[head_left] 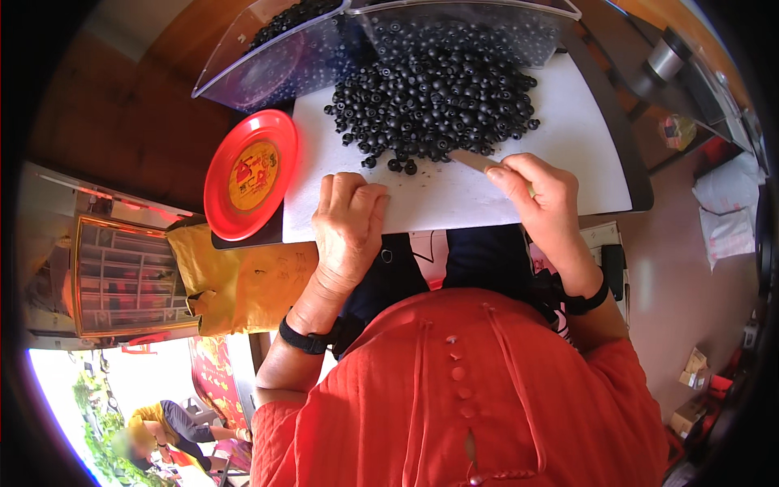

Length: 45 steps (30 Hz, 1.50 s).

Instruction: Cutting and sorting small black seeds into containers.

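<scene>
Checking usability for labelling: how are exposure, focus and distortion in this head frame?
Head view: the heap of small black parts and both hands, left hand and right hand, are sharp and evenly lit; the white sheet is bright but not clipped; the doorway at lower left is blown out; fisheye bends the edges, with a dark rim.

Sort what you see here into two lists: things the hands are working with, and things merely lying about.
In use: left hand resting flat on the white sheet; right hand holding a flat stick at the pile of small black parts.

Lying about: red plate, clear plastic bins, yellow bag.
</scene>
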Available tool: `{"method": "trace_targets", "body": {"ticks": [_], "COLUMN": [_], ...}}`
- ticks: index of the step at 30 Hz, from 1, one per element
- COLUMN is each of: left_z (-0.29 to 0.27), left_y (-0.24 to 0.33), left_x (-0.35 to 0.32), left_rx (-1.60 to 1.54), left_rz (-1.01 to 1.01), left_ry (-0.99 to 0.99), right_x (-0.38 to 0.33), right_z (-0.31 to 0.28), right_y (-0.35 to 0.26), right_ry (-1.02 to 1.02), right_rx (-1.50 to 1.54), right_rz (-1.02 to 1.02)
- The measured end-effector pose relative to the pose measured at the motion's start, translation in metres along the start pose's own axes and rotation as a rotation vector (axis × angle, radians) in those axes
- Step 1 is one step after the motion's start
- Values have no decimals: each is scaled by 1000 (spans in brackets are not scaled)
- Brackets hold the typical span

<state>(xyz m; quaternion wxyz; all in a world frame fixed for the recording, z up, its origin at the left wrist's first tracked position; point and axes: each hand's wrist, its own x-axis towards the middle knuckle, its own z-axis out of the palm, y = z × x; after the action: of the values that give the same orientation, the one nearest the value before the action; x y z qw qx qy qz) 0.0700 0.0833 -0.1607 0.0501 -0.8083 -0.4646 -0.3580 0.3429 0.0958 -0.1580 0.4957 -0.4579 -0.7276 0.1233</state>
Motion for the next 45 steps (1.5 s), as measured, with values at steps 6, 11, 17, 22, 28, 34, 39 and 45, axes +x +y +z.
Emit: {"method": "trace_targets", "body": {"ticks": [6,11,17,22,28,34,39,45], "left_z": [-10,-20,-22,-15,-21,-31,-18,-15], "left_y": [-12,-18,-17,-12,-23,-33,-32,-25], "left_x": [-6,-17,-16,-10,-11,1,3,5], "left_rx": [-58,0,-5,1,-32,-153,3,251], "left_rz": [-204,-184,-192,-221,-121,-16,84,107], "left_ry": [16,41,100,43,42,-86,-139,-163], "right_x": [11,19,19,13,5,3,2,3], "right_z": [36,57,53,49,42,50,50,52], "right_y": [-19,-23,-18,-26,-28,-24,-23,-20], "right_ry": [-99,-107,-111,-97,-78,-45,-20,1], "right_rx": [-358,-475,-514,-449,-381,-270,-251,-231], "right_rz": [-317,-334,-261,-280,-277,-299,-305,-324]}}
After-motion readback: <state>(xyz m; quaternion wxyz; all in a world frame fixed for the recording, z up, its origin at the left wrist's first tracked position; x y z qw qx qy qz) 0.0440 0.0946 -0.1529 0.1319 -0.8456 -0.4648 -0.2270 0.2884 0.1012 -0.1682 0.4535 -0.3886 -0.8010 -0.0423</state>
